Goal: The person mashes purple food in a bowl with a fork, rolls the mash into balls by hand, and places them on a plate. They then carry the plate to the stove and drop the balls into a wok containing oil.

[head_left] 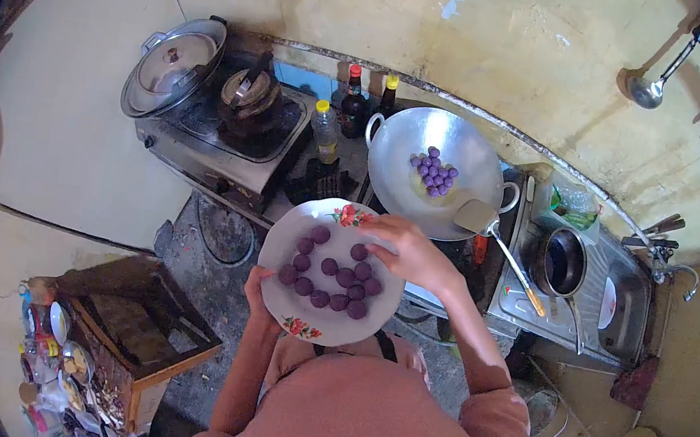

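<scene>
My left hand (258, 293) grips the left edge of a white plate (284, 250) with red flower prints, held in front of my body. Several round purple dough balls (320, 299) lie on the plate. Over its upper right side is my right hand (407, 253), its fingers bent and apart, the tips close to one purple ball (359, 252). Beyond the plate stands a large metal wok (393, 162). More purple balls (433, 172) sit clustered in a little yellowish liquid at its bottom. A long-handled spatula (505, 248) rests on the wok's right rim.
Left of the wok, a stove (199, 159) carries a lidded pot (250, 104) and a covered pan (174, 63). Bottles (324, 131) stand between. On the right are a small black pan (558, 259) and a sink (625, 312). A cluttered wooden table (177, 355) stands lower left.
</scene>
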Motion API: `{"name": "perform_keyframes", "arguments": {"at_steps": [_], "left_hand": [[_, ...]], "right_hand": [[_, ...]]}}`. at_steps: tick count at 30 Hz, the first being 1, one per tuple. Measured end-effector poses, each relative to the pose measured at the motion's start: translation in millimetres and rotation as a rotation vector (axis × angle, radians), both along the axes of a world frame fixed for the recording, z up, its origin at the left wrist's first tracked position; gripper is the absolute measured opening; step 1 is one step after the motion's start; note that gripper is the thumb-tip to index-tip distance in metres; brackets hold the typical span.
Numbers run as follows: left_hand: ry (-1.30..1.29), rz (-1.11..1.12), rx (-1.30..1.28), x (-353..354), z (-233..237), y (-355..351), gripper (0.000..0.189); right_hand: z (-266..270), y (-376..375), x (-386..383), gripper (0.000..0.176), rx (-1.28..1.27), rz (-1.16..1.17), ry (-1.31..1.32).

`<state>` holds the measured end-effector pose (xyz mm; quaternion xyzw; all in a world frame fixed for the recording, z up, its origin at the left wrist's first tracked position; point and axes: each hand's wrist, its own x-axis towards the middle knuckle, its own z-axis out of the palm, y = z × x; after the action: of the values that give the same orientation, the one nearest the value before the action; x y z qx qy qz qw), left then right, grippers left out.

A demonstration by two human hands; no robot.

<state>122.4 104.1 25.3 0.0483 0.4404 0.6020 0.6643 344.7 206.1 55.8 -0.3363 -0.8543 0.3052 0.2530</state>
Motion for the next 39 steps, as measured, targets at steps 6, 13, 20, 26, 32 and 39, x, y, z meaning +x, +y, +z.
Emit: {"name": "perform_keyframes", "arguments": {"at_steps": [6,13,20,26,32,39], "left_hand": [[-0.008,-0.023,0.008,-3,-8,1,0.055],[0.011,-0.045,0.015,0,-3,1,0.058],[-0.036,-0.019,-0.025,-6,-20,-2,0.050],[-0.038,-0.006,0.000,-8,-24,-3,0.050],[-0.003,0.006,-0.025,-6,-14,-2,0.052],[0.010,0.028,-0.028,-9,-23,-4,0.051]], "right_hand": [[2,-4,-14,0.030,-0.024,0.167,-0.208],[-18,-6,-13,0.032,0.007,0.160,-0.175],[-7,-6,-8,0.033,-0.136,0.093,0.007],[-26,20,68,0.025,-0.286,-0.377,0.234],[-126,50,111,0.027,-0.231,-0.569,-0.209],[-94,60,65,0.022,-0.369,-0.516,0.030]]}}
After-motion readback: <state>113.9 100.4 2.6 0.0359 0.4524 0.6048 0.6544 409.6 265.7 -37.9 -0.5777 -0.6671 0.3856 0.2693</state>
